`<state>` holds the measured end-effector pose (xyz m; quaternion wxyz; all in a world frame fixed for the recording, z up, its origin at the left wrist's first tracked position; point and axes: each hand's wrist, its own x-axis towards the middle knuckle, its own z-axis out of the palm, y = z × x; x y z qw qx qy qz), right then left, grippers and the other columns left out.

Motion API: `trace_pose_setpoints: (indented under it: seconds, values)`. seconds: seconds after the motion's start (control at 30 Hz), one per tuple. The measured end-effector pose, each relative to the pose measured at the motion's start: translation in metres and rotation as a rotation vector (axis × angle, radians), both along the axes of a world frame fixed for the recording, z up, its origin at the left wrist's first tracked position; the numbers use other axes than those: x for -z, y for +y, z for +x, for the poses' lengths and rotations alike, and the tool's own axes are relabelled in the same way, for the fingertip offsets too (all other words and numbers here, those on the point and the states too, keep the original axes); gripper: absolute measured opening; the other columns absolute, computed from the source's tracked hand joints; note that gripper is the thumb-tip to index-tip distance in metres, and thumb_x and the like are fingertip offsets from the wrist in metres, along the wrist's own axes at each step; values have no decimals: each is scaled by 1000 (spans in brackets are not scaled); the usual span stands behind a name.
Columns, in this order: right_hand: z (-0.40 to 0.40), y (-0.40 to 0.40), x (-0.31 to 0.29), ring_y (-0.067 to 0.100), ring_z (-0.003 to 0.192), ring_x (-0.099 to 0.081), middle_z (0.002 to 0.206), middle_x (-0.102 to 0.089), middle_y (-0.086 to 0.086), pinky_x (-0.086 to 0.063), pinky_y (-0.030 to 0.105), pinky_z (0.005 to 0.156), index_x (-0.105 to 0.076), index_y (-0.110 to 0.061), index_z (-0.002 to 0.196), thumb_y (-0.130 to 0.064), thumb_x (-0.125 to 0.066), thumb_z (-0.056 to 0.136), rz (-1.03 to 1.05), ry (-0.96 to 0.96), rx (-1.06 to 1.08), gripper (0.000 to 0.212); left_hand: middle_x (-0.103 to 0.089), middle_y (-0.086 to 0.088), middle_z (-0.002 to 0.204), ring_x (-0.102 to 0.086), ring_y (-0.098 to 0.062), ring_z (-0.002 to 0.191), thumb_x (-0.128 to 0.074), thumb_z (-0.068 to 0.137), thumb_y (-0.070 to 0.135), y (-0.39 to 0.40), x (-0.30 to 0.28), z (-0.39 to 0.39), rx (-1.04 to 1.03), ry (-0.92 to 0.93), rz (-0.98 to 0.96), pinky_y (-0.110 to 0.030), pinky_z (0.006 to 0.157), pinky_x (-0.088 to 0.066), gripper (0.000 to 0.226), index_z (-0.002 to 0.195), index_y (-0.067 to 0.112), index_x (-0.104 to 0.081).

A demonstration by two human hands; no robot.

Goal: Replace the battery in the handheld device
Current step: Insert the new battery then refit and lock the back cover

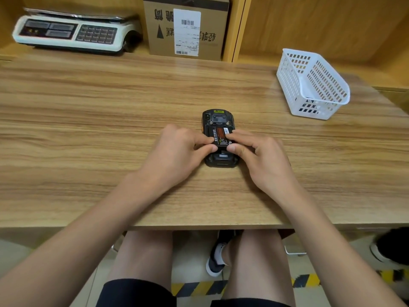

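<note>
While a weighing scale (66, 32) sits on the shelf at far left with a cardboard box (186, 27) beside it, the work itself is at the middle of the wooden surface (88, 120). Coming in from the left, the left hand (174, 151) has thumb and forefinger pinched onto the left edge of the battery (220, 136), the other fingers curled. That battery, black with a printed label, lies in the open back of the handheld device (219, 138), which rests face down on the surface with its cover off. The right hand (263, 156) mirrors the left, thumb and forefinger nipping the battery's right edge. Whether the pack is fully seated or slightly raised cannot be told. Far right stands a white basket (312, 85), well apart from the device, with something dark in its near end.

By my reading, the step in hand is working the battery in its bay. The next move calls for even pressure from both sides, keeping the pack level so its contacts stay aligned.
</note>
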<state>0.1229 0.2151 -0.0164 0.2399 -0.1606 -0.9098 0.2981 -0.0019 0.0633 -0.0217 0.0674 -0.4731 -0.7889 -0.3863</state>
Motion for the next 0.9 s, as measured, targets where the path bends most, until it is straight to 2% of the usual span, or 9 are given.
trace_pose_setpoints:
  seconds: [0.13,0.3,0.37,0.47,0.57,0.6,0.73,0.8,0.9]
  values:
    - [-1,-1,-1,13,119,-61,123,-69,2,-39,18,103,-73,-15,114,-19,-71,87,9,-20,22,27,-80,-3,89,-74,-21,80,-78,81,29,3,0,-1,-22,-7,-4,-38,74,-56,18,93,16,-81]
    - [-2,-2,-3,12,119,-60,124,-69,1,-36,14,102,-73,-15,114,-19,-72,86,-4,-30,25,28,-79,0,88,-70,-19,78,-80,79,27,5,-4,-2,-18,-51,-5,-33,75,-51,14,89,16,-81]
    - [-4,3,-5,11,119,-60,124,-69,0,-32,3,97,-73,-16,114,-20,-73,86,-6,-65,6,29,-77,0,85,-67,-18,76,-80,79,23,5,-6,-2,10,-53,-3,-31,73,-48,11,86,14,-81]
    - [-6,8,-8,10,117,-60,126,-67,-2,-26,-6,87,-73,-18,114,-24,-74,85,19,-134,-5,29,-76,-1,82,-67,-19,76,-81,78,22,7,-7,-4,35,-48,-12,-34,72,-49,10,84,13,-81]
    - [-8,10,-9,10,115,-61,129,-65,-3,-25,-7,86,-73,-21,115,-26,-74,85,45,-164,-23,30,-75,-2,81,-68,-19,75,-80,79,20,8,-6,-7,64,-45,-23,-36,72,-51,11,86,11,-81]
    - [-9,11,-9,11,115,-62,129,-65,-3,-28,-5,88,-73,-22,114,-27,-74,84,50,-169,-32,31,-75,-2,81,-68,-19,75,-80,80,20,7,-6,-7,77,-37,-24,-35,72,-51,10,86,11,-82]
    - [-11,15,-9,13,121,-59,131,-65,-2,-38,22,104,-73,-24,113,-28,-75,83,51,-180,-39,31,-72,3,79,-66,-13,73,-80,80,16,5,-6,-9,133,6,-26,-27,70,-48,7,85,12,-82]
    - [-11,14,-8,13,120,-59,131,-64,-2,-39,23,103,-74,-24,113,-28,-75,83,34,-181,-37,30,-67,7,76,-63,-10,70,-79,81,16,4,-6,-11,157,23,-26,-24,67,-46,6,85,12,-82]
    - [-12,15,-8,11,117,-60,129,-65,-3,-40,24,102,-75,-25,110,-28,-77,81,5,-173,-24,29,-67,5,77,-62,-13,69,-78,81,16,4,-4,-13,176,45,-32,-29,65,-48,7,86,13,-81]
